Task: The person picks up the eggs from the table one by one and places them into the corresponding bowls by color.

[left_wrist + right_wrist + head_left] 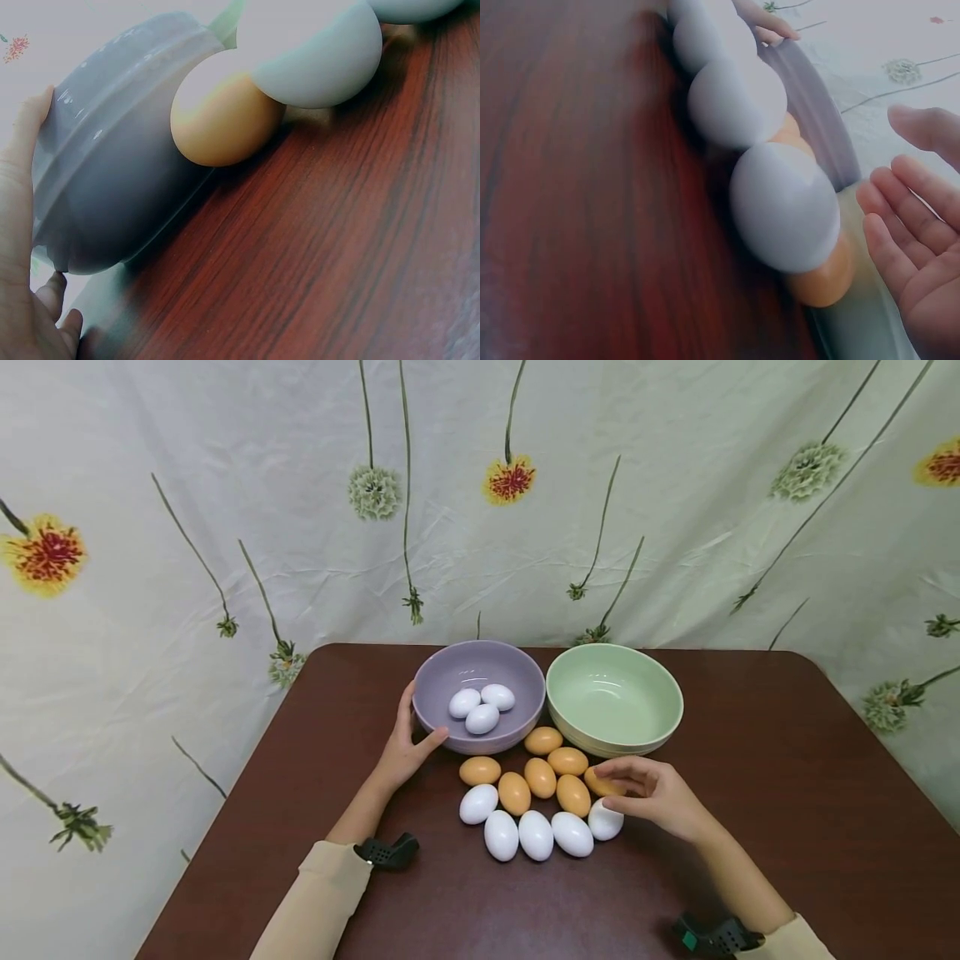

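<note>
My left hand [400, 753] holds the side of a purple bowl [450, 670], thumb at the near rim and fingers along the outer wall. Inside that bowl lie three white eggs [482, 719]. My right hand [663, 795] hovers over the right end of the eggs on the table, its fingers loosely bent and apart. Under it are a white egg [605, 821] and a partly hidden brown egg [600, 783]. The right wrist view shows the palm [937, 289] holding nothing, beside a white egg [784, 206].
A light green bowl [615, 693] with nothing inside touches the purple bowl's right side. Several brown eggs [540, 777] and a front row of several white eggs [536, 836] lie on the dark wooden table [480, 910]. Flowered cloth [450, 552] hangs behind.
</note>
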The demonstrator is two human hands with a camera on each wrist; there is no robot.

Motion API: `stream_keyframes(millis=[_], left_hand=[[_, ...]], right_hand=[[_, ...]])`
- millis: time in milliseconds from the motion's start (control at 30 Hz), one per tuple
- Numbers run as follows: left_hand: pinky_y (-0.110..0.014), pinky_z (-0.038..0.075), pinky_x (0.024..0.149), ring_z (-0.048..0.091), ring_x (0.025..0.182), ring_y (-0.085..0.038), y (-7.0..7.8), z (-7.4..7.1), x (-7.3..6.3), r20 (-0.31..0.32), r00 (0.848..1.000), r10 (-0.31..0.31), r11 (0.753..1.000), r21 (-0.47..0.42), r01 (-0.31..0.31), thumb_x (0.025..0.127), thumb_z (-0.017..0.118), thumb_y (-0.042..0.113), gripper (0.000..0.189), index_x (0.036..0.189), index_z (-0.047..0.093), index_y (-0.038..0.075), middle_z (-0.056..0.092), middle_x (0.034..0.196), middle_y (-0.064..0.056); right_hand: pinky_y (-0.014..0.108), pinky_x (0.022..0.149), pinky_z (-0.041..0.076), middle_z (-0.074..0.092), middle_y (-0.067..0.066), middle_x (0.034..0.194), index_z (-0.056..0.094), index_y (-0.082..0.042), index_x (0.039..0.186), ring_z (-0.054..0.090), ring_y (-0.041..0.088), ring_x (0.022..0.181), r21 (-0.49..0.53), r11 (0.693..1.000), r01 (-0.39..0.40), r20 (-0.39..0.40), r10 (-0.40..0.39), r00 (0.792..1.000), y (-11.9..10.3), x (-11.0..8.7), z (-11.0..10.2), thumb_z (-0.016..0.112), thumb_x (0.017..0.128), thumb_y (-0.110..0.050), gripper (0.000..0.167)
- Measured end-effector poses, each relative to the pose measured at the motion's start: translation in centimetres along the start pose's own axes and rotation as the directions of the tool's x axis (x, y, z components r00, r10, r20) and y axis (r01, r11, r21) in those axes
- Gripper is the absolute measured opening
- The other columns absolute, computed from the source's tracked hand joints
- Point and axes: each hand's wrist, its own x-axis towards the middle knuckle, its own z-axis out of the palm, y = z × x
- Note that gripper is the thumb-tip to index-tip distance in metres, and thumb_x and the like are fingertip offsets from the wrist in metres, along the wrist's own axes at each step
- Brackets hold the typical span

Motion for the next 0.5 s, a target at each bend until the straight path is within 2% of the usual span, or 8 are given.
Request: stream_keyframes(millis=[100,200,500], left_hand=[[-0.051,0.012,0.114,0.011,0.145,-0.036,0.0,0.0,0.0,0.001,1.0,-0.002,1.0,0.003,0.002,0.089,0.065,0.003,0.092,0.155,0.002,0.002,0.005,0.16,-0.022],[-0.052,0.011,0.114,0.011,0.145,-0.036,0.0,0.0,0.0,0.005,1.0,0.001,1.0,-0.002,-0.001,0.089,0.065,0.003,0.092,0.155,0.001,0.001,0.005,0.16,-0.022],[-0.051,0.011,0.114,0.012,0.145,-0.036,0.1,0.0,-0.1,0.006,1.0,-0.007,1.0,-0.01,0.007,0.089,0.066,0.005,0.093,0.155,0.0,0.001,0.005,0.16,-0.022]], right_hand=[[0.025,0.09,0.049,0.066,0.015,0.113,0.057,0.019,0.113,0.064,0.012,0.107,0.018,1.0,-0.005,0.006,0.004,1.0,0.2,-0.4,0.0,0.068,0.083,0.012,0.033],[0.026,0.089,0.05,0.066,0.015,0.114,0.056,0.02,0.114,0.064,0.014,0.107,0.033,0.999,-0.01,0.018,0.01,1.0,0.5,-0.8,0.0,0.068,0.083,0.013,0.034],[0.024,0.09,0.049,0.062,0.031,0.109,0.058,0.019,0.113,0.065,0.014,0.104,-0.007,1.0,-0.009,0.04,0.01,0.999,1.0,-1.6,-0.1,0.07,0.082,0.012,0.034]])
